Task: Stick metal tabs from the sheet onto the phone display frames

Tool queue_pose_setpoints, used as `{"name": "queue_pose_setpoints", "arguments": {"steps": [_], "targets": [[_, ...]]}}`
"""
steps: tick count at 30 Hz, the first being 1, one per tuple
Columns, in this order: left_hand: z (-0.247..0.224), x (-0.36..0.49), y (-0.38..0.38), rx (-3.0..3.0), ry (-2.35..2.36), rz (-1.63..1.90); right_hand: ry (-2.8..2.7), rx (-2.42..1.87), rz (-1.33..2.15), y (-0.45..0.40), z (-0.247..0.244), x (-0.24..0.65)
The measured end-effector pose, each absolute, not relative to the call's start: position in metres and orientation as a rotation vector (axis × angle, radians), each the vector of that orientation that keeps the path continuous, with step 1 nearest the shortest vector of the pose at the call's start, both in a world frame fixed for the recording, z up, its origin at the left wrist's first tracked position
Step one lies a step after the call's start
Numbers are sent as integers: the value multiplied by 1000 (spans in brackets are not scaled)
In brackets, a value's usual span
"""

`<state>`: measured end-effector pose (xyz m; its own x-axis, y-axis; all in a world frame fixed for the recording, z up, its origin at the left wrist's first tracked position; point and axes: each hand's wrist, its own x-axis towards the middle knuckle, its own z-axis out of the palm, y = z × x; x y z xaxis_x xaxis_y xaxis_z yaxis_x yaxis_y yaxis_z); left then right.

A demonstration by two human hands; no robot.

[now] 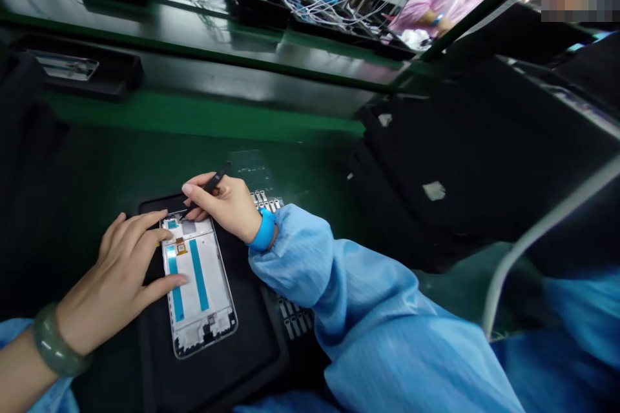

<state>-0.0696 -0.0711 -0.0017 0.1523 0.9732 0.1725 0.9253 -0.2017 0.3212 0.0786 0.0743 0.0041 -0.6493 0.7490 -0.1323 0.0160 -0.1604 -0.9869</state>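
A phone frame (213, 271) with two blue adhesive strips and a small orange flex connector lies tilted on a black tray (252, 335). My left hand (130, 258) rests on its left side, fingers spread, thumb and fingertips touching the frame. Pinched in my right hand (225, 203) is a pair of black tweezers (217, 177), with the tip down at the top end of the frame. What the tip touches is too small to make out. Partly under my right wrist, a sheet of small metal-coloured parts (293, 317) sticks out beside the tray.
Stacked black trays (436, 161) fill the right side, with a pale cable (508, 264) curving in front. At the left back sits a black tray (130, 74) holding another phone part. Tangled white cables (320, 6) lie on the raised shelf; people stand behind it.
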Motion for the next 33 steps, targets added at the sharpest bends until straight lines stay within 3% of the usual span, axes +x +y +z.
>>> {"name": "queue_pose_setpoints", "arguments": {"steps": [33], "targets": [[3,-67,-67,2374,1924,427,-1833,-926,1651,70,3,78]]}}
